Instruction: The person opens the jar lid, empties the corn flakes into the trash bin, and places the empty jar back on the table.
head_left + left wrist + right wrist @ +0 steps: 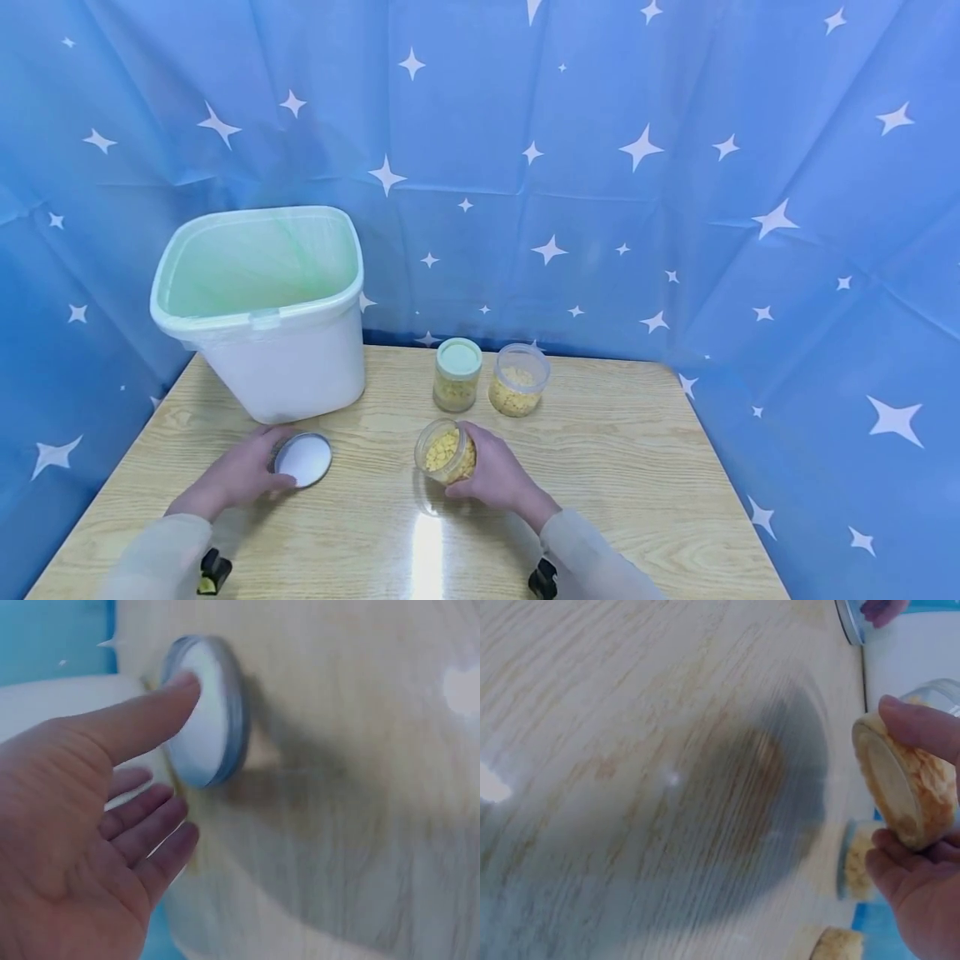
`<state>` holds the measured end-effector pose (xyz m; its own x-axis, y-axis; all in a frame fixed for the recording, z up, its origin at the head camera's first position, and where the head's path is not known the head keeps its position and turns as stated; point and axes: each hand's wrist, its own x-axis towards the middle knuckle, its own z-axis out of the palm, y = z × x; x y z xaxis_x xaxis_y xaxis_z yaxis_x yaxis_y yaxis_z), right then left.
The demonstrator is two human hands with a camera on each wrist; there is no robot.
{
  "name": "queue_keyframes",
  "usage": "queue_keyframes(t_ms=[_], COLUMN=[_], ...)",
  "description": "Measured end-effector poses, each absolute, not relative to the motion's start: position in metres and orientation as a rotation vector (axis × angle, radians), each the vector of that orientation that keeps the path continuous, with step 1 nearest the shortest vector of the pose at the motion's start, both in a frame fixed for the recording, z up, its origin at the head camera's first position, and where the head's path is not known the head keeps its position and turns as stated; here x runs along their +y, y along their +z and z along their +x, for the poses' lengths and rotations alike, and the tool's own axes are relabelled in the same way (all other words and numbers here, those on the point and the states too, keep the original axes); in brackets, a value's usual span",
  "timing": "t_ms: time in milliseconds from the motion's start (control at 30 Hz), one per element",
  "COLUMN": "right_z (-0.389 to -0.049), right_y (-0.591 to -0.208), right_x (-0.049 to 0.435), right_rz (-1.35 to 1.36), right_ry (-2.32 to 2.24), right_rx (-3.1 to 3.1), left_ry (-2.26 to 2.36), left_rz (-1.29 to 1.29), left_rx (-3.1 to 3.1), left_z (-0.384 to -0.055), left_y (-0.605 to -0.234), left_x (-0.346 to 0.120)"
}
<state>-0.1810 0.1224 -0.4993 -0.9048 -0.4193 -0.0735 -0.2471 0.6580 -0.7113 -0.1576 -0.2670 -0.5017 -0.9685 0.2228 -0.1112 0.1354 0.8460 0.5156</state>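
Note:
In the head view my left hand [251,471] pinches a round lid [303,459] with a white inner face and a grey rim. The left wrist view shows the thumb on the lid's [206,724] inner face, and the index finger is hidden. My right hand [495,468] grips a clear jar [447,454] with no lid on it, tilted to the left and partly filled with yellow pieces. Seen from the right wrist, the thumb and fingers hold the jar [911,787] from opposite sides, with its base turned to the camera.
A white bin [300,367] with a pale green liner stands at the back left. Behind the right hand are a jar with a pale green lid [457,375] and a wider clear jar [519,379], both with yellow contents. A starred blue curtain [555,167] hangs beyond the wooden table [637,467].

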Motion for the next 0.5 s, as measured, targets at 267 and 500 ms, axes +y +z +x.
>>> queue_keyframes(t_ms=[267, 500], right_z=[-0.187, -0.194], right_y=[-0.487, -0.469], right_x=[0.122, 0.119], right_rz=[-0.535, -0.547], right_ry=[-1.069, -1.043], right_rx=[2.634, 2.650], left_ry=[0.828, 1.027], left_rz=[0.192, -0.004], left_rx=[2.935, 2.960], left_z=[-0.154, -0.155], left_y=[-0.470, -0.432], left_x=[-0.300, -0.331])
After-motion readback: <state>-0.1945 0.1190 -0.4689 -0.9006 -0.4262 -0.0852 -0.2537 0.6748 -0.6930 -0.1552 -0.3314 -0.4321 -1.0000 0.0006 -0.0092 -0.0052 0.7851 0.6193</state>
